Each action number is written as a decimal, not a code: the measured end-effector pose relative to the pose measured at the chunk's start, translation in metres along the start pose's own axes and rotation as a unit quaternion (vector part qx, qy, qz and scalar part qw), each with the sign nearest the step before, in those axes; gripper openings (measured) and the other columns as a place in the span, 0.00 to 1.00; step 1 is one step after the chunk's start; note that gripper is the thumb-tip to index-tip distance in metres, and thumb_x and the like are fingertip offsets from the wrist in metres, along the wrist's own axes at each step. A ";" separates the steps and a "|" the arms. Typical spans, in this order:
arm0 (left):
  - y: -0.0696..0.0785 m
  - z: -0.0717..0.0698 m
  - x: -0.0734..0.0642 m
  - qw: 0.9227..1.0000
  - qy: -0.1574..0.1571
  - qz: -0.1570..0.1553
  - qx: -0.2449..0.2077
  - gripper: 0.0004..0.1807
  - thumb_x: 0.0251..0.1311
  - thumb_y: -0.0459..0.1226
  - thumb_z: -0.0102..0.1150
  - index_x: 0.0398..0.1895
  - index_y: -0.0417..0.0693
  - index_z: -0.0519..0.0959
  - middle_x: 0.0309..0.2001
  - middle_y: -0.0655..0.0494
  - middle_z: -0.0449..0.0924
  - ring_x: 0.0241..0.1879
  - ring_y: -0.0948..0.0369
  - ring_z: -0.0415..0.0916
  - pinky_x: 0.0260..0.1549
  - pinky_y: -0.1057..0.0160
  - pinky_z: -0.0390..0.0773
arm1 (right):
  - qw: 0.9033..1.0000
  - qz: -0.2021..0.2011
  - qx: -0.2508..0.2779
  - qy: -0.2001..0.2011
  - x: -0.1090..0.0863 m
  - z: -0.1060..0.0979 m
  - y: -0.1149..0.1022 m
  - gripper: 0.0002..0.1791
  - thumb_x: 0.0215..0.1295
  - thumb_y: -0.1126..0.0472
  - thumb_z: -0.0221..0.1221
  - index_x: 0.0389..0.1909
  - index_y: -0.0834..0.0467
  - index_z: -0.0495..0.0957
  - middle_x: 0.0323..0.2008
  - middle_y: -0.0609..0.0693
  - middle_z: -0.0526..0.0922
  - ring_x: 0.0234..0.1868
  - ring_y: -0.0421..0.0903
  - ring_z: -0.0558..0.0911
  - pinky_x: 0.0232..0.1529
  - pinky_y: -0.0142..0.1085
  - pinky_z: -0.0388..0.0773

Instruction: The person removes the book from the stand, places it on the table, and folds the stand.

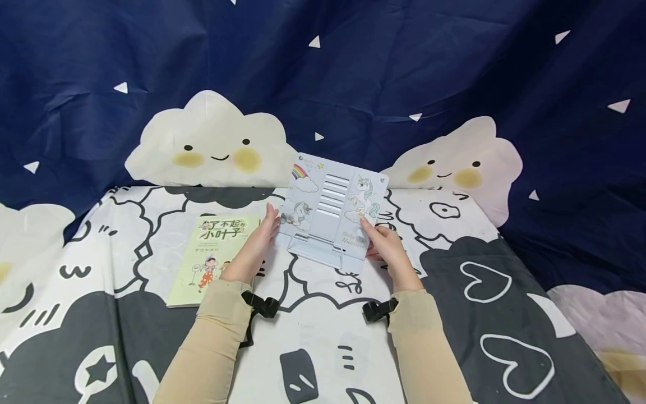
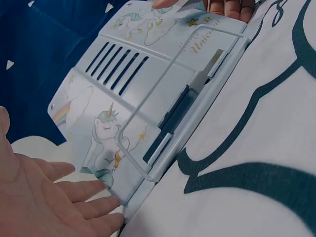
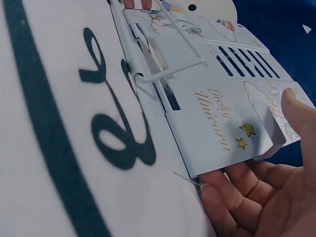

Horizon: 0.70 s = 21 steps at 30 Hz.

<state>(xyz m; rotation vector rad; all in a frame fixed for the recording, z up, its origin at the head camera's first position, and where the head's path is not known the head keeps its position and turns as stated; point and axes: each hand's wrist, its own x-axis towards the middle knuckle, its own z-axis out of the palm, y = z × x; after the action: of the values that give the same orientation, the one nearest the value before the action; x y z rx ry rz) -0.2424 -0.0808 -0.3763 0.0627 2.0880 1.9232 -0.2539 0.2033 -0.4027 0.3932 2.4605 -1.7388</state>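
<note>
A pale blue metal book stand (image 1: 330, 224) with unicorn and rainbow prints stands tilted back above the cloth. Slots run down its middle, and a white wire support (image 2: 173, 66) is at its lower edge. My right hand (image 1: 392, 252) grips the right side, thumb in front and fingers behind, beside a small bent metal flap (image 3: 269, 126). On the opposite side, my left hand (image 1: 254, 247) has its fingers straight, with the fingertips at the stand's left edge. Its thumb stands away from the panel in the left wrist view.
A light green book (image 1: 189, 264) with Chinese characters and cartoon figures lies flat to the left, partly behind the left forearm. A black-and-white patterned cloth (image 1: 333, 331) covers the surface. Behind it hangs a dark blue curtain (image 1: 363, 73) with clouds and white triangles.
</note>
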 end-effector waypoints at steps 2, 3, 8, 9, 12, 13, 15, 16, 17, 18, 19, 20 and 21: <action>-0.001 0.001 0.002 1.000 0.007 -0.006 0.016 0.48 0.68 0.68 0.11 0.80 0.47 0.35 0.81 0.44 0.37 0.80 0.50 0.36 0.78 0.51 0.39 | 1.000 0.002 0.008 0.001 0.000 0.000 -0.001 0.40 0.64 0.30 0.55 0.54 0.63 0.75 0.29 0.47 0.80 0.25 0.39 0.81 0.31 0.29 0.80; -0.008 -0.001 0.009 1.000 0.010 -0.008 0.021 0.49 0.66 0.71 0.12 0.81 0.49 0.36 0.81 0.47 0.36 0.80 0.51 0.34 0.78 0.51 0.38 | 1.000 0.003 0.012 0.002 0.000 0.000 -0.001 0.40 0.64 0.30 0.55 0.57 0.63 0.74 0.31 0.48 0.81 0.26 0.39 0.81 0.32 0.30 0.81; -0.007 0.005 0.013 0.997 0.013 -0.022 0.078 0.50 0.64 0.72 0.12 0.81 0.51 0.36 0.81 0.51 0.31 0.80 0.51 0.26 0.76 0.45 0.32 | 1.000 0.001 0.028 -0.001 0.001 -0.001 -0.003 0.44 0.64 0.30 0.54 0.68 0.61 0.68 0.46 0.54 0.80 0.35 0.39 0.81 0.39 0.30 0.81; -0.006 0.007 0.012 0.996 0.011 -0.023 0.087 0.49 0.65 0.71 0.13 0.81 0.50 0.36 0.81 0.50 0.31 0.80 0.51 0.26 0.76 0.44 0.32 | 0.999 0.000 0.032 -0.003 0.002 -0.001 -0.003 0.44 0.65 0.30 0.53 0.68 0.60 0.68 0.48 0.55 0.80 0.36 0.40 0.81 0.40 0.30 0.81; -0.003 0.015 0.009 0.994 0.009 -0.020 0.111 0.47 0.70 0.67 0.13 0.80 0.45 0.39 0.81 0.45 0.35 0.80 0.48 0.29 0.76 0.43 0.32 | 0.999 -0.003 0.049 -0.013 0.002 -0.001 -0.004 0.42 0.67 0.32 0.52 0.69 0.61 0.67 0.49 0.53 0.80 0.38 0.39 0.81 0.43 0.30 0.80; -0.002 0.019 0.008 0.993 0.009 -0.023 0.120 0.46 0.71 0.66 0.13 0.80 0.42 0.40 0.81 0.44 0.36 0.80 0.47 0.30 0.76 0.44 0.32 | 0.998 -0.005 0.059 -0.017 0.002 -0.001 -0.004 0.41 0.68 0.33 0.52 0.69 0.61 0.68 0.48 0.52 0.80 0.37 0.39 0.81 0.43 0.30 0.80; -0.001 0.025 0.005 0.990 0.007 -0.027 0.136 0.46 0.72 0.64 0.13 0.79 0.38 0.43 0.80 0.40 0.38 0.79 0.45 0.32 0.76 0.43 0.34 | 0.996 -0.008 0.087 -0.022 0.001 -0.001 -0.005 0.39 0.70 0.35 0.52 0.68 0.61 0.68 0.43 0.48 0.82 0.36 0.37 0.82 0.42 0.29 0.80; 0.000 0.029 0.003 0.989 0.006 -0.027 0.143 0.46 0.73 0.63 0.14 0.78 0.35 0.44 0.80 0.39 0.39 0.79 0.44 0.33 0.76 0.44 0.35 | 0.995 -0.010 0.101 -0.023 0.001 -0.001 -0.005 0.38 0.71 0.36 0.52 0.68 0.62 0.69 0.41 0.46 0.82 0.35 0.37 0.82 0.42 0.29 0.79; 0.001 0.032 0.002 0.989 0.003 -0.030 0.148 0.47 0.73 0.63 0.14 0.78 0.33 0.44 0.79 0.38 0.39 0.79 0.44 0.34 0.76 0.43 0.36 | 0.993 -0.010 0.116 -0.024 0.000 -0.001 -0.005 0.37 0.71 0.37 0.52 0.67 0.62 0.69 0.38 0.43 0.82 0.34 0.36 0.82 0.41 0.28 0.79; 0.002 0.036 0.000 0.987 0.002 -0.032 0.158 0.48 0.73 0.63 0.14 0.77 0.32 0.44 0.79 0.36 0.38 0.79 0.42 0.34 0.76 0.42 0.37 | 0.991 -0.011 0.129 -0.023 0.000 -0.001 -0.006 0.36 0.71 0.38 0.52 0.66 0.62 0.70 0.35 0.42 0.82 0.32 0.36 0.82 0.40 0.28 0.79; 0.002 0.039 -0.001 0.986 0.002 -0.036 0.162 0.49 0.72 0.64 0.14 0.77 0.31 0.44 0.79 0.36 0.38 0.79 0.42 0.34 0.76 0.42 0.38 | 0.990 -0.011 0.141 -0.022 -0.001 -0.002 -0.006 0.35 0.72 0.38 0.52 0.66 0.62 0.70 0.33 0.41 0.82 0.31 0.35 0.82 0.39 0.27 0.79; 0.004 0.042 -0.003 0.986 0.003 -0.039 0.162 0.49 0.72 0.64 0.15 0.77 0.30 0.44 0.79 0.35 0.38 0.79 0.41 0.35 0.75 0.40 0.39 | 0.988 -0.011 0.151 -0.023 -0.001 -0.002 -0.007 0.35 0.72 0.39 0.53 0.66 0.62 0.70 0.32 0.40 0.82 0.30 0.35 0.82 0.38 0.27 0.78; 0.004 0.045 -0.004 0.986 0.003 -0.040 0.161 0.50 0.71 0.65 0.16 0.77 0.29 0.43 0.78 0.34 0.37 0.78 0.40 0.35 0.75 0.39 0.40 | 0.987 -0.011 0.157 -0.023 -0.002 -0.002 -0.007 0.35 0.71 0.39 0.53 0.65 0.62 0.70 0.31 0.39 0.82 0.30 0.35 0.81 0.37 0.27 0.78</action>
<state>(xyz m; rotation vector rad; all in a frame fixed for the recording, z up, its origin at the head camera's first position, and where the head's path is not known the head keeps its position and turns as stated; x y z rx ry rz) -0.2283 -0.0380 -0.3739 0.0408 2.3486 1.5263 -0.2542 0.2029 -0.3950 0.3477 2.1686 -2.1250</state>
